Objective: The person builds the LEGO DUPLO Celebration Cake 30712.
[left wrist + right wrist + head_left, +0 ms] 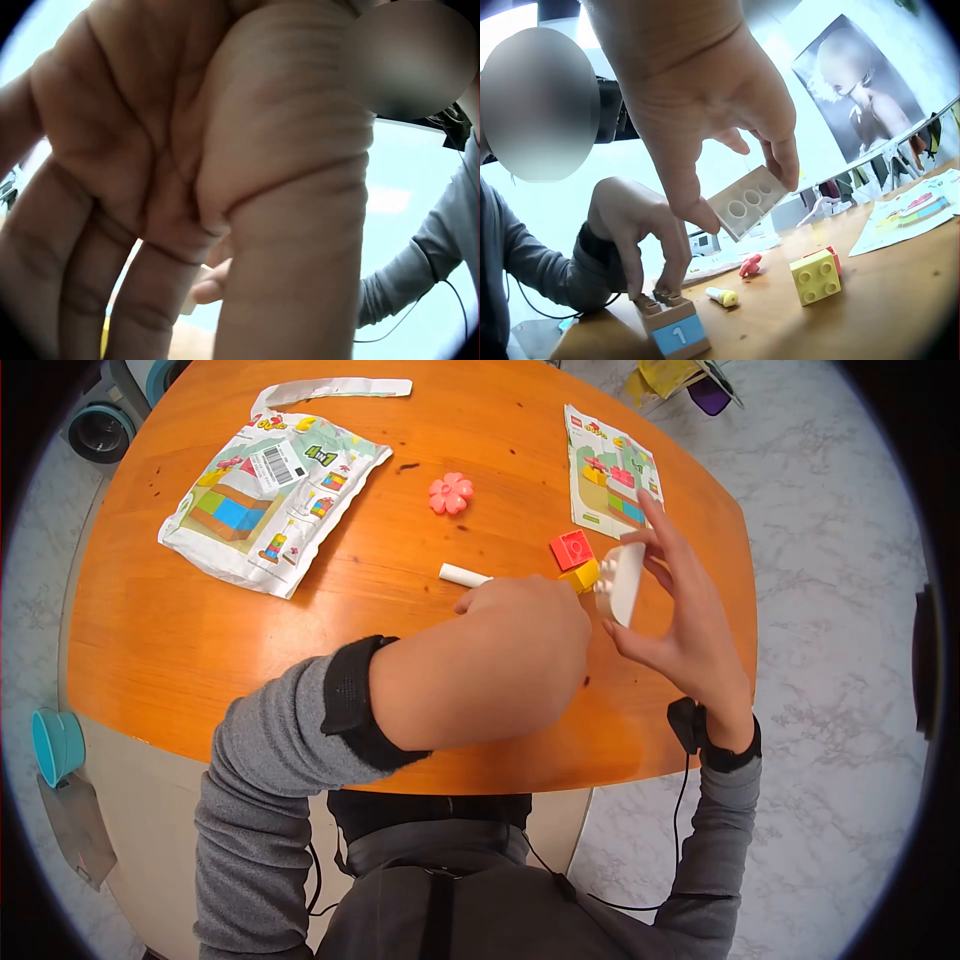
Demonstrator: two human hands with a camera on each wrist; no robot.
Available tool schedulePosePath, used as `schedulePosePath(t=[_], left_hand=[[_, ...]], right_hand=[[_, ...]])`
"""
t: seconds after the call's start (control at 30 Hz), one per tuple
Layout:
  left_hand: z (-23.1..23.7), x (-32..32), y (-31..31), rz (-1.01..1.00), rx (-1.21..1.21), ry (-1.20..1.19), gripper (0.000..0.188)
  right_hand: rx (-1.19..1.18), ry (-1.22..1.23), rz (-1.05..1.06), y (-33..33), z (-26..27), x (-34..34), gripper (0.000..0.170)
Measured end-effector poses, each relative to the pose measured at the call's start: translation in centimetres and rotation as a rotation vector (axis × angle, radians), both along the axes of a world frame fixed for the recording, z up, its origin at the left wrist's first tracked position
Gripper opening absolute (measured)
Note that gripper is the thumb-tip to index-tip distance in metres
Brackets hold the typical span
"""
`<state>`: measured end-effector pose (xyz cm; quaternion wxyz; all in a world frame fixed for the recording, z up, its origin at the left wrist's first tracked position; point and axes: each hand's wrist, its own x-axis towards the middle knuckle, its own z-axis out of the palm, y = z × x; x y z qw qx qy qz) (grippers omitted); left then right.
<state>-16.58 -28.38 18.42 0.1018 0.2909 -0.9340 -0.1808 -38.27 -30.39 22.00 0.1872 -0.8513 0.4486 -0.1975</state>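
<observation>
My right hand (690,605) pinches a white brick (624,585) by its ends, between thumb and fingers, above the table. Its hollow underside shows in the right wrist view, clear of the other bricks. Lower in that view, my left hand (634,221) grips the top of a brown brick stack (654,321) with a blue part marked 1 (679,337). The head view hides that stack behind the left hand (510,650). A yellow brick (580,576) and a red brick (572,549) stand close together beside the white one. My left palm (135,127) fills much of the left wrist view.
A white stick (464,575) with a yellow end lies by the left hand. Farther back are a pink flower (451,493), a printed bag (250,500) at the left, a torn strip (335,389) and a booklet (600,480) at the right.
</observation>
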Motion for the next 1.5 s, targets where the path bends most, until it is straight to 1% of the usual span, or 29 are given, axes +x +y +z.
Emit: schedulePosePath(t=[0.03,0.1,0.13,0.2,0.23,0.3,0.33,0.4,0.43,0.47,0.5,0.53,0.57,0.63,0.67,0.73,0.77,0.8,0.83,0.87,0.93,1.0,1.07,1.13,1.27,1.3,1.33,1.4,1.5], left_hand=[[-0.4,0.2,0.0,0.0,0.002,0.001,0.01],[-1.3,0.6,0.1,0.031,-0.237,0.208,0.015],[-1.3,0.8,0.0,0.03,-0.236,0.207,0.015],[-0.8,1.3,-0.6,0.057,-0.221,0.204,0.017],[-0.4,1.4,-0.8,0.054,-0.221,0.203,0.017],[0.3,1.7,-1.2,0.118,-0.296,0.191,0.018],[0.8,2.0,-1.1,0.118,-0.297,0.189,0.018],[1.5,2.6,-1.0,0.152,-0.303,0.103,0.019],[1.3,2.8,-0.9,0.152,-0.302,0.102,0.019],[1.0,2.9,-0.9,0.166,-0.279,0.157,0.019],[0.9,2.9,-0.9,0.18,-0.256,0.212,0.018],[1.0,2.9,-0.9,0.179,-0.255,0.212,0.018],[1.4,2.9,-0.8,0.147,-0.236,0.214,0.016],[1.6,2.9,-0.6,0.115,-0.217,0.218,0.014],[1.4,3.0,-0.5,0.121,-0.238,0.257,0.011],[1.7,3.0,-0.4,0.127,-0.257,0.299,0.008],[2.2,3.0,-0.4,0.133,-0.227,0.225,0.006],[2.5,3.0,-0.4,0.139,-0.197,0.15,0.004],[2.5,3.0,-0.3,0.14,-0.195,0.153,0.004],[2.4,3.0,-0.1,0.158,-0.188,0.19,0.004],[2.3,3.1,-0.1,0.179,-0.185,0.228,0.004],[2.0,3.3,-0.2,0.125,-0.293,0.305,0.004],[1.8,3.4,-0.2,0.132,-0.318,0.335,0.003],[1.6,3.5,-0.1,0.137,-0.342,0.367,0.004],[1.1,3.7,0.0,0.146,-0.44,0.306,0.004],[1.2,3.7,0.0,0.153,-0.478,0.286,0.005],[1.4,3.7,-0.1,0.156,-0.479,0.287,0.005],[2.1,3.8,-0.2,0.111,-0.418,0.244,0.007],[2.7,4.0,0.0,0.112,-0.386,0.224,0.009]], right_hand=[[0.002,0.001,0.0,0.7,0.0,-0.4,0.093],[0.209,-0.141,-0.058,1.8,0.0,-1.1,0.09],[0.21,-0.142,-0.058,2.2,-0.1,-1.2,0.09],[0.318,-0.148,0.001,2.9,-0.1,-1.3,0.082],[0.317,-0.15,-0.002,3.1,-0.2,-1.2,0.082],[0.405,-0.158,0.065,3.4,-0.4,-0.6,0.073],[0.404,-0.16,0.065,3.5,-0.8,-0.4,0.073],[0.266,-0.077,0.099,3.6,-2.2,-0.2,0.072],[0.245,-0.084,0.097,3.6,-2.8,0.0,0.071],[0.247,-0.086,0.097,3.7,-2.9,0.3,0.071],[0.196,-0.052,0.107,3.9,-3.0,0.6,0.07],[0.144,-0.017,0.117,4.0,-3.2,0.9,0.068],[0.145,-0.018,0.116,4.1,-3.4,1.1,0.068],[0.068,-0.022,0.087,4.4,-4.3,1.3,0.069],[0.067,-0.02,0.087,4.4,-4.8,1.2,0.069],[0.068,-0.093,0.101,4.5,-5.6,0.8,0.07],[0.07,-0.089,0.1,4.6,-5.3,0.9,0.07],[0.083,-0.014,0.083,4.7,-4.6,1.2,0.069],[0.098,0.062,0.065,4.8,-4.1,1.3,0.069],[0.098,0.065,0.066,4.8,-4.1,1.4,0.069],[0.106,0.144,0.043,4.8,-4.1,1.6,0.064],[0.095,0.157,0.063,4.6,-4.1,1.5,0.061],[0.086,0.169,0.083,4.5,-3.9,1.7,0.058],[0.109,0.135,0.073,4.4,-3.3,2.3,0.051],[0.022,0.174,0.145,4.3,-3.6,2.9,0.046],[0.02,0.263,0.142,4.4,-3.7,3.0,0.045],[0.018,0.352,0.138,4.4,-3.8,3.2,0.045],[-0.016,0.351,0.154,4.4,-3.8,3.5,0.045],[-0.056,0.365,0.178,4.3,-3.6,3.7,0.044]])
